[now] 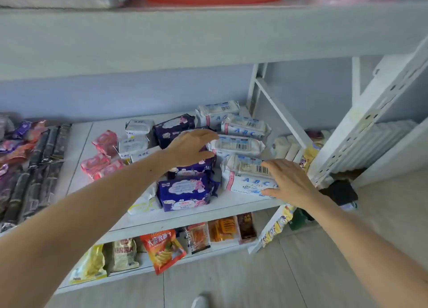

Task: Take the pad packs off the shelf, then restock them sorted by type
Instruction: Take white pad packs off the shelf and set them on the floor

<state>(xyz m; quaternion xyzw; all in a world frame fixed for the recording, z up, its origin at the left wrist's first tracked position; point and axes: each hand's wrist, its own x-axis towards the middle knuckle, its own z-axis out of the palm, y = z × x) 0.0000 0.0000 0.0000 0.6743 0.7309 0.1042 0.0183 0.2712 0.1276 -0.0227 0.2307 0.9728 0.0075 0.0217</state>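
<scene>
You had both arms stretched out over the white shelf (231, 205), toward its right end. Your left hand (192, 146) was spread above the dark blue packs (185, 191), fingers straight and slightly fanned, thumb apart, gripping nothing; its fingertips reached just short of the middle white ABC pack (238, 144). Whether the palm touched the blue pack beneath it, you could not tell from this angle. Your right hand (289, 181) lay flat and loose on the right end of the nearest white ABC pack (245, 176), near the shelf's front right corner, fingers extended over the barcode, not curled round it.

The white ABC packs ran in a rough column along the right end of the shelf, from the back edge to the front edge, some lying atop others. The dark blue packs sat just left of them, one at the front edge, others behind it under your left hand, and one further back. Smaller white packs (134, 143) stood toward the middle, and pink packs (99, 159) lay left of those. Dark and purple packs (27, 159) crowded the shelf's left end. Snack bags (162, 249) lined the lower shelf (143, 269).
</scene>
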